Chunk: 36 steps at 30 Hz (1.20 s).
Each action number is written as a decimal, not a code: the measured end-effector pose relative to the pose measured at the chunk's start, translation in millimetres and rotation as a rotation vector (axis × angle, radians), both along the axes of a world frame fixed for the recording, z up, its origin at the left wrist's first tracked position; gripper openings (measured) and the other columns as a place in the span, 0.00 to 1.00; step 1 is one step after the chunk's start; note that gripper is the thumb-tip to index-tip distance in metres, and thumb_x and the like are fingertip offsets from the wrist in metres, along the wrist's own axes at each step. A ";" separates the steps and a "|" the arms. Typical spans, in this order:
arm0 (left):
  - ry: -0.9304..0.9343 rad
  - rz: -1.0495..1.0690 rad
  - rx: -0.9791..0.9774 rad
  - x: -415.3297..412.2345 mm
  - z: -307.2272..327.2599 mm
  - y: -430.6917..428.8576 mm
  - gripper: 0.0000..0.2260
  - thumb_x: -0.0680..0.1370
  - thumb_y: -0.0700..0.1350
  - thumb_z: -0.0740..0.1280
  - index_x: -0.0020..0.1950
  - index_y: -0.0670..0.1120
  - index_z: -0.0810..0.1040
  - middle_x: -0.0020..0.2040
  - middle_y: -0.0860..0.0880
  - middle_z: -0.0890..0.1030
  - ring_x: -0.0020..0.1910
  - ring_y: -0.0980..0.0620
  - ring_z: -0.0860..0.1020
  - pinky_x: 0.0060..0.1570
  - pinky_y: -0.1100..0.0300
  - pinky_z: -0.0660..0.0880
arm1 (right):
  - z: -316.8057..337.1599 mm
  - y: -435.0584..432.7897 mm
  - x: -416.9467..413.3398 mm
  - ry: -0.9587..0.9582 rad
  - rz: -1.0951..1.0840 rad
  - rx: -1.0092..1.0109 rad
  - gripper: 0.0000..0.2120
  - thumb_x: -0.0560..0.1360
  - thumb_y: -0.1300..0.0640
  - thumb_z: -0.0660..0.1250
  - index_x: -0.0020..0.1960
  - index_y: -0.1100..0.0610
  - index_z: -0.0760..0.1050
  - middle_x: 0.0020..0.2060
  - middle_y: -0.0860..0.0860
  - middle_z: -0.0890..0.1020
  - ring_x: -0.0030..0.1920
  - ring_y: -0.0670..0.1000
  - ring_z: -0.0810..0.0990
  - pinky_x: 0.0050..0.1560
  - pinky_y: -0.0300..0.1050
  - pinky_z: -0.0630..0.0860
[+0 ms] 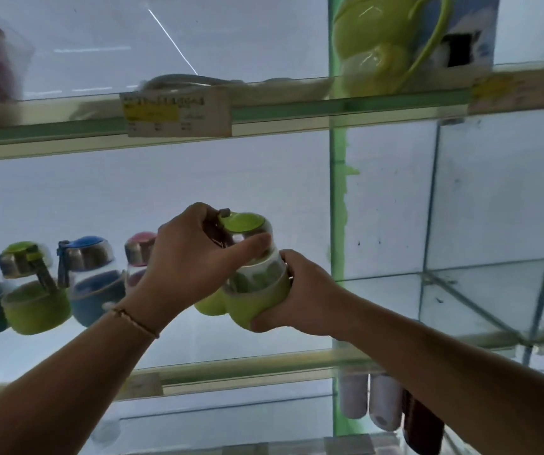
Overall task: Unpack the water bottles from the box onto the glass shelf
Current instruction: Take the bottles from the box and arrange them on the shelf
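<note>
Left hand (183, 267) grips the green cap, right hand (297, 298) the green sleeve of a clear bottle (257, 298); the glass shelf (247, 362) lies open toward its right edge.

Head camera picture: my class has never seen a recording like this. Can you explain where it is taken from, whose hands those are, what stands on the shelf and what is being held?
There is no machine here. A person wears one camera on the head, so you look forward along both of their arms. The left hand grips the lid end of a green bottle, and the right hand grips its green base, at the glass shelf. To the left, a row of bottles stands on that shelf: blue, green, blue and pink. A green jug stands on the shelf above.
</note>
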<state>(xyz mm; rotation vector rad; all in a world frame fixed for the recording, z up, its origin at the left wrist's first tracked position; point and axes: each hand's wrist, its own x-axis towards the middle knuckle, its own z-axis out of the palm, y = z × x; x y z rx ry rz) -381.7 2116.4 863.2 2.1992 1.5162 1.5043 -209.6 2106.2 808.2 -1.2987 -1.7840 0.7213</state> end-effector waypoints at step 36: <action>0.336 -0.006 -0.278 30.0 -33.0 78.4 0.24 0.75 0.63 0.65 0.55 0.43 0.75 0.47 0.47 0.83 0.47 0.50 0.80 0.45 0.58 0.74 | -22.4 83.9 26.5 -0.264 -0.144 -0.040 0.24 0.60 0.53 0.81 0.53 0.51 0.77 0.42 0.47 0.83 0.41 0.48 0.82 0.39 0.40 0.79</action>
